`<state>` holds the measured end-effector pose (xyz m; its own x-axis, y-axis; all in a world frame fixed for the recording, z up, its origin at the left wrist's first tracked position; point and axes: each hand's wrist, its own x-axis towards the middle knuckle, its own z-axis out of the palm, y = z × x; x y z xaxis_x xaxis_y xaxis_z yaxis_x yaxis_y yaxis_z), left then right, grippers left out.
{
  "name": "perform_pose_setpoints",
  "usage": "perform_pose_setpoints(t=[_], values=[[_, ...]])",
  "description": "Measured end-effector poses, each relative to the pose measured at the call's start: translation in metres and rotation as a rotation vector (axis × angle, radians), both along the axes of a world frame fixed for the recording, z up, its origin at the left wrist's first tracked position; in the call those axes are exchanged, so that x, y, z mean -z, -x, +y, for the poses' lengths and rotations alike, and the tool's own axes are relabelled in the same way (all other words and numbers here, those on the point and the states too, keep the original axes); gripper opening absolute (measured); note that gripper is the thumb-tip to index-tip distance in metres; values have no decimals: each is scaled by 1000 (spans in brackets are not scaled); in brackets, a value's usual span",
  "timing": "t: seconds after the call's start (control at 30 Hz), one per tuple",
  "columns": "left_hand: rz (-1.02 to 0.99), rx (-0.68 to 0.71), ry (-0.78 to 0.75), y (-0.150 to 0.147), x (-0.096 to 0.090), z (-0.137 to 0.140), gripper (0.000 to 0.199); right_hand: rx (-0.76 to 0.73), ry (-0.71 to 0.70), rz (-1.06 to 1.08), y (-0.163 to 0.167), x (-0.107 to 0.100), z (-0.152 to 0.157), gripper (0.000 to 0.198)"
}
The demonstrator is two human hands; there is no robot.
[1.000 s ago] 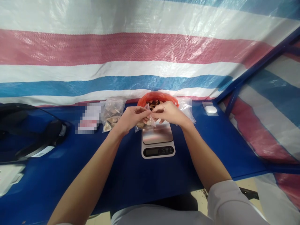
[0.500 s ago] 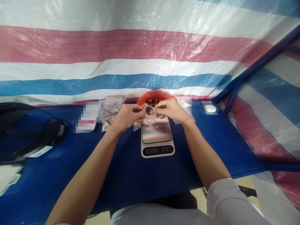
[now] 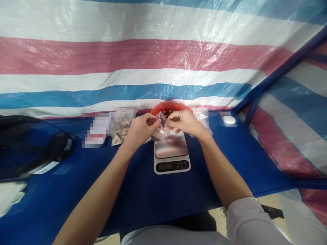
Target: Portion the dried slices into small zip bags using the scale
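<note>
Between my hands is a clear plastic bag (image 3: 161,125), held over the back of a kitchen scale (image 3: 171,149). My left hand (image 3: 143,128) pinches the bag's left side with thumb and fingers. Its right side is pinched by my right hand (image 3: 186,121). Just behind sits a red plastic bag (image 3: 170,106) with brown dried pieces in it, partly hidden by my hands. Left of my left hand lies a clear bag of light-brown dried slices (image 3: 122,127). The scale's display looks blank.
Clear plastic bags (image 3: 203,119) lie right of the scale. Further right is a white oval object (image 3: 229,119) on a clear packet. A blurred-out flat item (image 3: 97,130) and a black object (image 3: 57,146) are at left. Striped sheeting (image 3: 127,58) closes off the back.
The clear bag's mouth was round and gaping between my fingers; now its top edge comes to a point. My hands stay in nearly the same place, and the view has tilted slightly up.
</note>
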<state>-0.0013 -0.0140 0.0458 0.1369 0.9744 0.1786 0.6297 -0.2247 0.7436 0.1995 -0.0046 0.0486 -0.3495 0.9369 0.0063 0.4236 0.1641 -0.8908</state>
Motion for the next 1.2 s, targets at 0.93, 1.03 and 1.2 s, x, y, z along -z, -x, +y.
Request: perform_pose_setpoints(t=[0.93,1.03,1.2], values=[[124,365,-119,20,16,10,87,11,43,118,-8,0,5,14],[171,381,-101,18,23,10,97,27,60,135,-7,1,5,16],[206,379,-162,20,32,14,70,34,-19,114,-16,1,4,21]])
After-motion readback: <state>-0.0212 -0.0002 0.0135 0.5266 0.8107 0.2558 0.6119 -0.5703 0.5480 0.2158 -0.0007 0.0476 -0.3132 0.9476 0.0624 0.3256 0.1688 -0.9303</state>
